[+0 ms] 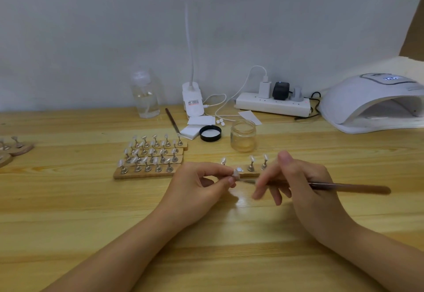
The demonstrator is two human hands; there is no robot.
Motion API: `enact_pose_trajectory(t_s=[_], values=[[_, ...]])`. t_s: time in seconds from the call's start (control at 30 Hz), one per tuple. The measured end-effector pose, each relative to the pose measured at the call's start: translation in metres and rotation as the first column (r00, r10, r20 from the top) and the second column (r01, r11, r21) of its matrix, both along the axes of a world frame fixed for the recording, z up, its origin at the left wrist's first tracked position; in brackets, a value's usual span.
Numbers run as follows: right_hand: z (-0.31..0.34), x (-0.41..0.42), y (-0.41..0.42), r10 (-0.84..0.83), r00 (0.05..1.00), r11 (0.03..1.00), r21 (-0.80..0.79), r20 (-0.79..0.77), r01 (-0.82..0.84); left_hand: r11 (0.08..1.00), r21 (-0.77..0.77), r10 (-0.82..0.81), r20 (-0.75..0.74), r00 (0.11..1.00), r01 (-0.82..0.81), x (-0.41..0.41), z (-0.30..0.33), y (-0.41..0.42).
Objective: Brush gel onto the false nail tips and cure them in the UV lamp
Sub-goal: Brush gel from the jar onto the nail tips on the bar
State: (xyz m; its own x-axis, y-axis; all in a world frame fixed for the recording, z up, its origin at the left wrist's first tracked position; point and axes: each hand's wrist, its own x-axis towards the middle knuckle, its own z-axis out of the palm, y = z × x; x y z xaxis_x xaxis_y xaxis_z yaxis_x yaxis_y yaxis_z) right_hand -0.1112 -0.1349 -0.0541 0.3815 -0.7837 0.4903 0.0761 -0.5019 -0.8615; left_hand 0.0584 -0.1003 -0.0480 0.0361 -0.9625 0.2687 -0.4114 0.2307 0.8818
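Wooden table [68,200], white wall behind. Left hand [197,190] pinches a nail tip [236,173] on its stand between thumb and fingertips, just in front of a wood strip [253,174] with more tips. Right hand [305,190] grips brush [348,188], bristle end at the tip; fingers blurred. Open gel jar [243,135] behind, lid [210,133] beside it. UV lamp [367,101] far right.

A white power strip [273,106] lies at the back of the wooden desk [68,200], against the wall. A white charger [264,89], a black adapter [281,90] and a grey plug [297,94] sit in it. Left of the strip stands a white clip lamp base [192,100], its neck rising out of view. Further left stands a clear plastic bottle [145,95] part filled with clear liquid.
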Motion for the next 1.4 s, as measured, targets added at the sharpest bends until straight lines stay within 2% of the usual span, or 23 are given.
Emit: enact_pose_trajectory(t_s=[0.07, 0.2, 0.33, 0.47, 0.6, 0.73, 0.87, 0.97, 1.03, 1.2, 1.4], values=[[-0.0003, -0.0011, 0.0005, 0.004, 1.0, 0.999, 0.033, 0.004, -0.004, 1.0, 0.007, 0.01, 0.0, 1.0, -0.01, -0.0006, 0.0012, 0.0005], [0.0006, -0.0002, -0.0007, -0.039, 0.999, 0.999, -0.035, 0.01, 0.04, 0.999, 0.028, 0.02, -0.008, 1.0, -0.02, -0.0012, 0.0025, 0.0014], [0.0007, -0.0006, 0.001, -0.021, 1.0, 0.999, 0.034, 0.016, 0.021, 0.999, 0.036, 0.04, -0.025, 0.999, -0.039, -0.0017, 0.0019, 0.0007], [0.0008, -0.0008, 0.0, -0.049, 0.999, 0.998, -0.04, 0.024, 0.05, 0.999, 0.037, 0.028, -0.037, 0.999, -0.026, -0.0021, 0.0026, 0.0011], [-0.0009, -0.0011, 0.0003, -0.035, 0.999, 0.999, 0.021, 0.032, 0.034, 0.999, 0.03, 0.031, -0.03, 0.999, -0.03, -0.0018, 0.0023, 0.001], [-0.0008, -0.0005, -0.0011, -0.054, 0.998, 0.997, -0.049, 0.035, 0.056, 0.999, 0.027, 0.041, -0.024, 0.999, -0.041, -0.0013, 0.0012, 0.0005], [-0.0005, -0.0003, -0.0006, -0.029, 0.999, 0.999, 0.02, 0.027, 0.029, 0.999, 0.032, 0.04, -0.031, 0.999, -0.039, -0.002, 0.0014, 0.0007], [-0.0002, -0.0012, -0.0007, -0.056, 0.997, 0.998, -0.038, 0.046, 0.058, 0.999, 0.032, 0.043, -0.033, 0.999, -0.042, -0.0016, 0.0011, 0.0006], [0.0001, -0.0007, -0.0015, -0.052, 0.998, 0.996, -0.065, 0.022, 0.054, 0.998, 0.03, 0.047, -0.021, 0.999, -0.047, -0.0013, 0.0007, 0.0005], [-0.0012, -0.0017, 0.0, -0.033, 0.999, 0.999, 0.005, 0.037, 0.033, 0.998, 0.027, 0.057, 0.002, 0.998, -0.057, -0.0007, 0.0, 0.0003], [0.0007, 0.0, -0.0015, -0.035, 0.999, 0.999, -0.035, -0.006, 0.035, 0.998, 0.032, 0.057, -0.047, 0.997, -0.056, -0.0018, -0.0003, 0.0002]])
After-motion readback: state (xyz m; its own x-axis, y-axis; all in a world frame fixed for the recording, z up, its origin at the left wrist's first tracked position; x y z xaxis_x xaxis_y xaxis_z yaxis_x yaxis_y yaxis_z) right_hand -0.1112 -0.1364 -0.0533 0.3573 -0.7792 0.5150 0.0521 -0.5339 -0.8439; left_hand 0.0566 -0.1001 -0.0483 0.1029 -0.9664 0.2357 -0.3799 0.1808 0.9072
